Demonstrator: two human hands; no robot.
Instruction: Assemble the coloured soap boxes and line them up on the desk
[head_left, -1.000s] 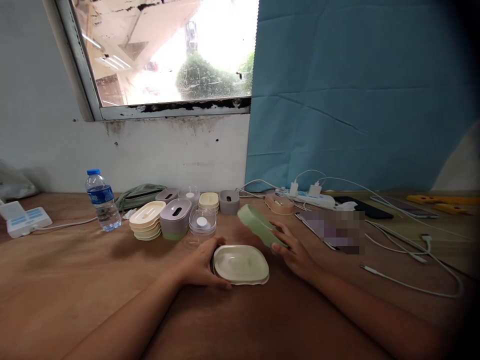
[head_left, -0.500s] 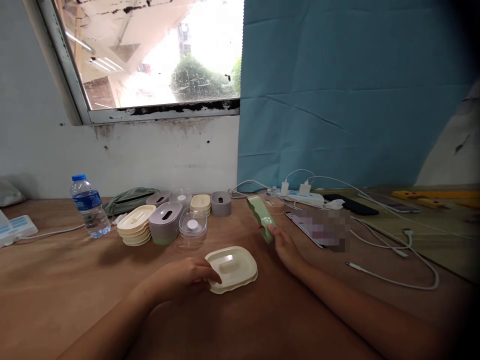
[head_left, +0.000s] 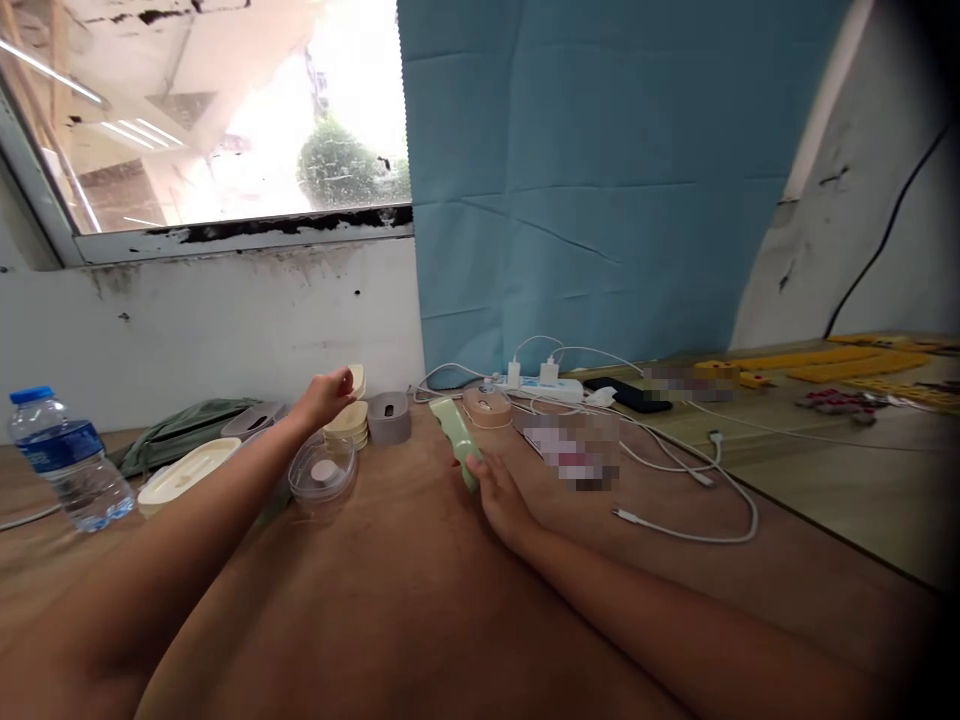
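My left hand [head_left: 326, 400] reaches to the back of the table, its fingers closed on a cream lid [head_left: 359, 380] held tilted. Below that lid stands a short stack of small cream lids [head_left: 347, 425]. A lilac-grey box [head_left: 388, 418] with a slot is just right of the stack, and a clear container [head_left: 322, 470] is in front. My right hand [head_left: 499, 495] grips a pale green lid [head_left: 456, 435] with a wavy edge, tilted up on its side; its fingers behind the lid are mostly hidden. A peach-coloured round container [head_left: 487, 407] stands behind it.
At left are a water bottle [head_left: 67, 460], a green pouch [head_left: 187, 435] and larger cream lids [head_left: 187, 475], partly behind my left forearm. To the right lie a phone [head_left: 570, 450], white cables [head_left: 690, 538], a power strip [head_left: 562, 388] and a black phone [head_left: 628, 393].
My left hand has moved from the table front to the back with a cream lid. The front spot no longer holds its lid. My view has swung right; my right hand still holds the green lid.
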